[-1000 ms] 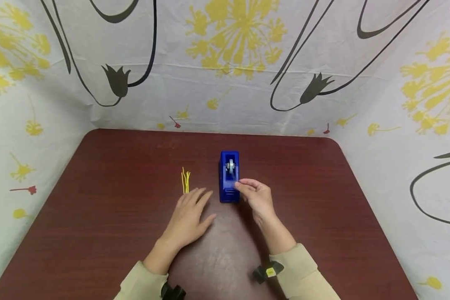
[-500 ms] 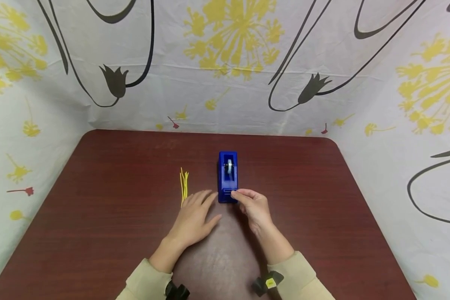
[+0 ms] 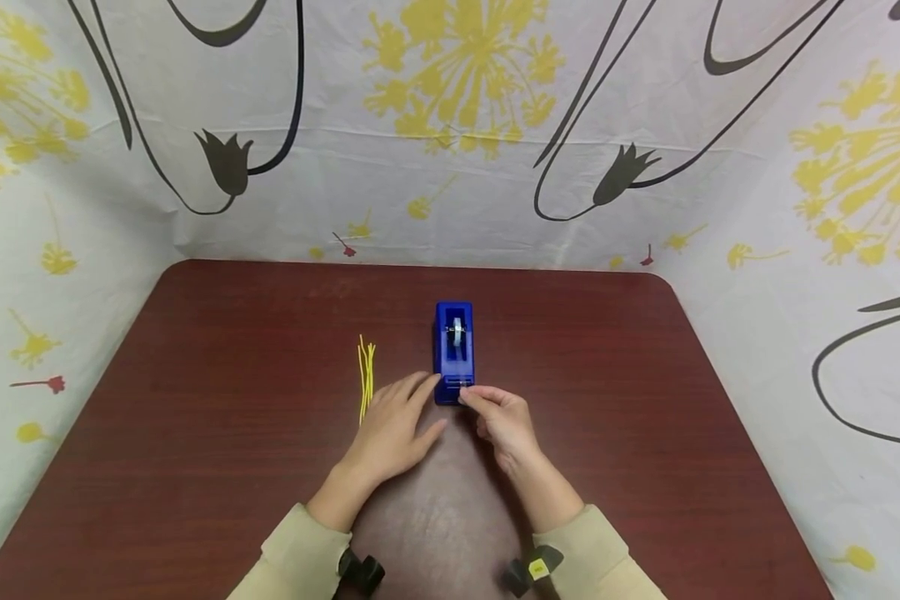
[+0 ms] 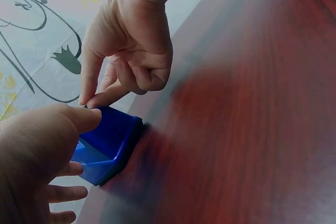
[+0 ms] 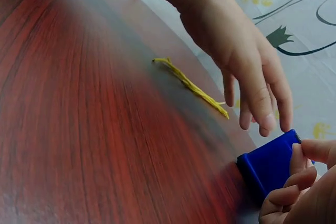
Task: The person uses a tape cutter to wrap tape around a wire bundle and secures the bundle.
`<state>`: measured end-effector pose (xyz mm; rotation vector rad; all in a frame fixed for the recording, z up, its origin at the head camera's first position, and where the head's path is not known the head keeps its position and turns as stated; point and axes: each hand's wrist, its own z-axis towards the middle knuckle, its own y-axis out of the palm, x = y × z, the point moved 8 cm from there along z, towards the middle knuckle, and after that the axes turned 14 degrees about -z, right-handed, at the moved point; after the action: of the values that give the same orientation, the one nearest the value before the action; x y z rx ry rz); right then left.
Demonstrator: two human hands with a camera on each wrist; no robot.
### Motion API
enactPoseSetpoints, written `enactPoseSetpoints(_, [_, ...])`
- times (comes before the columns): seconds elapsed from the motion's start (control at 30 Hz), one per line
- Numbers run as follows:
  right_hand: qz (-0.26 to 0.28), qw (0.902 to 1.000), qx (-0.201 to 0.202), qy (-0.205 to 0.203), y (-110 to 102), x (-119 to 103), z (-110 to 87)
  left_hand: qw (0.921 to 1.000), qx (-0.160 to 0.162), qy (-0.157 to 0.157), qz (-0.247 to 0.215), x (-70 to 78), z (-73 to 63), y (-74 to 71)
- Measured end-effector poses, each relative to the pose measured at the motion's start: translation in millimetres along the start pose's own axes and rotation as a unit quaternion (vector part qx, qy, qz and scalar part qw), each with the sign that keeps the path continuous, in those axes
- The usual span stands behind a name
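Observation:
A blue tape dispenser (image 3: 453, 367) stands on the table, its small roll of clear tape (image 3: 457, 333) seated in the middle. At its near end, by the toothed cutter (image 5: 297, 136), my right hand (image 3: 506, 423) pinches the tape's end between thumb and index finger, the other fingers curled in. The clear strip itself hardly shows. My left hand (image 3: 393, 425) reaches in from the left with fingers extended, its index fingertip at the dispenser's near left corner. A loose bundle of yellow strings (image 3: 366, 379) lies just beyond the left hand, which partly covers it.
The dark red wood table (image 3: 232, 375) has rounded far corners. A white cloth (image 3: 307, 200) with printed flowers hangs along its back and sides. A small black camera (image 3: 525, 575) sits at the right wrist.
My right hand has drawn the tape toward me, down to the dispenser's near end. My left hand has moved right to the dispenser, uncovering more of the yellow strings.

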<state>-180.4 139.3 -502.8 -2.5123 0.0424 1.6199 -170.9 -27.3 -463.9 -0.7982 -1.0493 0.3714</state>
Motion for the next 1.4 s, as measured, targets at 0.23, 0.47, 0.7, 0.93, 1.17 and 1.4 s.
enactPoseSetpoints(0.23, [-0.06, 0.9977, -0.011, -0.029, 4.7, -0.5, 2.0, 0.9995, -0.014, -0.025, -0.013, -2.5, 11.5, 5.3])
enactPoseSetpoints(0.47, [-0.139, 0.9838, -0.018, -0.111, 7.7, -10.9, -2.3, 0.9978, -0.023, -0.039, -0.049, -6.5, 24.6, 9.5])
enactPoseSetpoints(0.7, [-0.183, 0.9689, 0.01, -0.166, 5.5, -20.0, -5.5, 0.997, -0.01, -0.041, -0.064, -9.8, 32.4, 8.3])
enactPoseSetpoints(0.93, [-0.176, 0.9712, 0.02, -0.159, 5.7, -18.2, -5.3, 0.9968, 0.004, -0.043, -0.068, -9.6, 34.7, 6.4])
enactPoseSetpoints(1.17, [-0.155, 0.9759, 0.0, -0.154, 11.3, -19.8, -8.1, 0.9972, 0.031, -0.034, -0.059, -10.6, 36.3, 7.6])
enactPoseSetpoints(1.4, [-0.148, 0.9771, -0.009, -0.153, 11.6, -20.9, -9.0, 0.9964, 0.05, -0.03, -0.061, -12.1, 35.3, 6.8])
